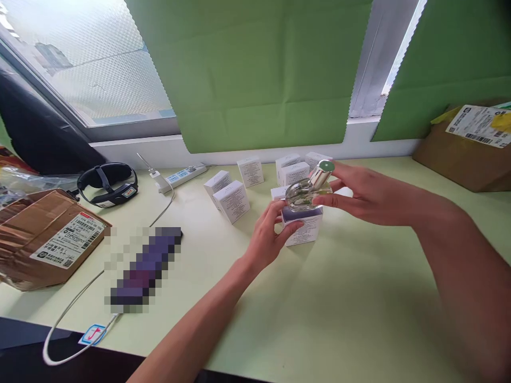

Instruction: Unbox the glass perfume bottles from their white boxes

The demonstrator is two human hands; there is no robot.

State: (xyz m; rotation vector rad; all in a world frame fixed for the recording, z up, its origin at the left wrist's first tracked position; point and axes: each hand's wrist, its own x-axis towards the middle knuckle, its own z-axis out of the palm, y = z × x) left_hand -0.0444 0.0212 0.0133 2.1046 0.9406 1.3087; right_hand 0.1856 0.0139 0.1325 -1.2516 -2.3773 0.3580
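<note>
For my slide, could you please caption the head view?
Right hand lifts a glass bottle above an open white box steadied by the left hand.

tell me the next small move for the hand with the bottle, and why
Probably tip the glass bottle upright and lower it base first into the open white box. The right hand holds the bottle tilted just above the box's opening, silver cap pointing up and away, while the left hand steadies the box on the table.
</note>
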